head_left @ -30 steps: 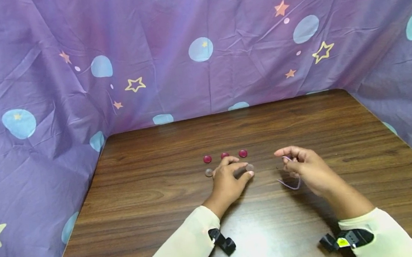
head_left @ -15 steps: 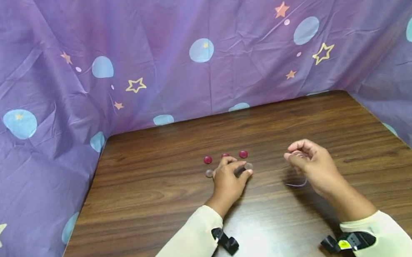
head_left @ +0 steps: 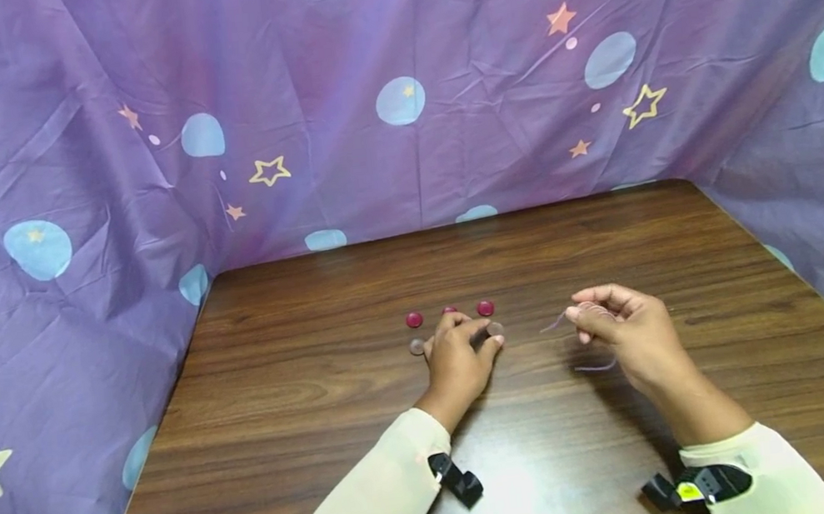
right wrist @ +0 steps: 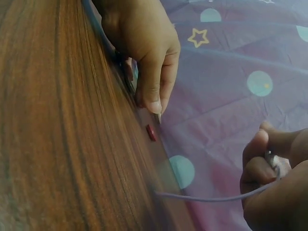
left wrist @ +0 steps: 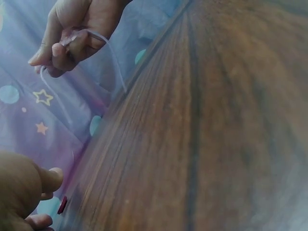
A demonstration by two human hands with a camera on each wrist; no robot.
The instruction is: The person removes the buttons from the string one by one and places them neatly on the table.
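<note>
Thumb and index finger of my left hand (head_left: 461, 361) pinch a clear, greyish button (head_left: 495, 329), seen edge-on as a thin button (right wrist: 159, 117) in the right wrist view. To the right, my right hand (head_left: 627, 335) pinches a thin purple cord (head_left: 555, 323) near one end. That short end points left towards the button, with a gap between them. More cord (right wrist: 216, 198) hangs below the right hand, and part is bunched inside the fingers. Another clear button (head_left: 417, 346) lies just left of the left hand.
Behind the left hand, a red button (head_left: 414, 319), a second red button (head_left: 449, 311) partly hidden by fingers, and a third red button (head_left: 486, 308) lie in a row. The brown wooden table (head_left: 310, 435) ends at a purple patterned curtain (head_left: 331, 64).
My right hand has shifted a little right, and its index finger has bent in to pinch the cord, whose end now sticks out leftward. The left hand has raised its button slightly.
</note>
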